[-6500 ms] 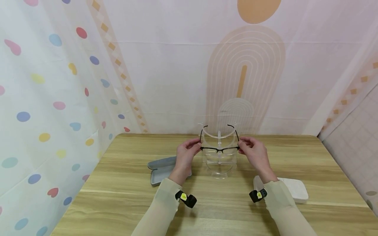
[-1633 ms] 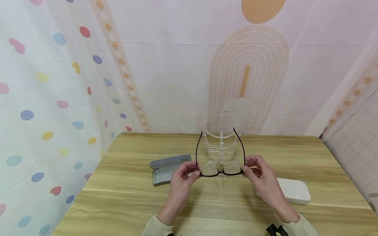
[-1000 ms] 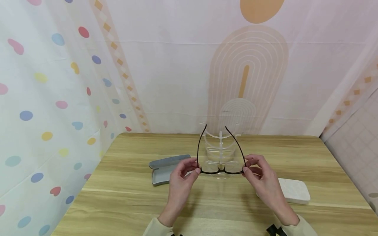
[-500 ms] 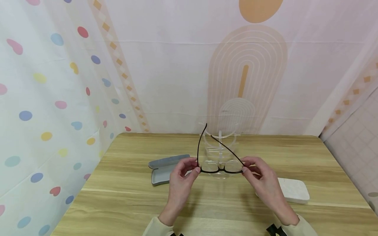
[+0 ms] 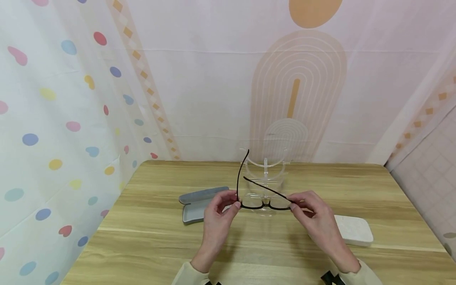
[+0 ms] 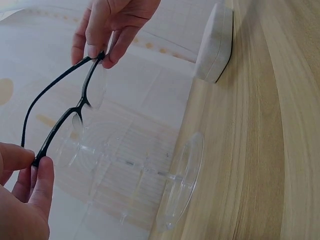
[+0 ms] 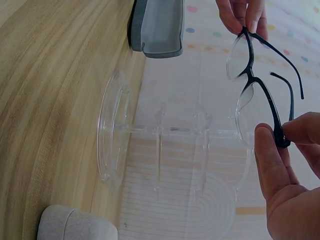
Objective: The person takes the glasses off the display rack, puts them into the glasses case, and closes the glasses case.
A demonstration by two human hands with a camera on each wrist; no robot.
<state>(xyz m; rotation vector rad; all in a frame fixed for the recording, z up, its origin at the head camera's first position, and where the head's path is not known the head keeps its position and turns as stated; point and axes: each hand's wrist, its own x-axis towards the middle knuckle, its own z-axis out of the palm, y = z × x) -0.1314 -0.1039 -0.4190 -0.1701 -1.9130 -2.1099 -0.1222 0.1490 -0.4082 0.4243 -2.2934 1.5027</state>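
Note:
A pair of black-framed eyeglasses is held between both hands, in front of a clear acrylic display stand. My left hand pinches the frame's left corner, whose temple points straight away from me. With thumb and fingers, my right hand pinches the right corner. The right temple is partly folded, slanting inward across the lenses. In the left wrist view the eyeglasses are off the table, and the right wrist view shows both temples of the eyeglasses. No eyeglasses are visible on the stand.
An open grey glasses case lies left of the stand, partly behind the left hand. A white closed case lies beside the right hand. Both rest on a wooden table; a patterned curtain hangs behind it.
Earlier the hands held the eyeglasses at the stand with both temples spread; they have come nearer to me. Over the last second the right temple has swung inward. The left temple stays extended.

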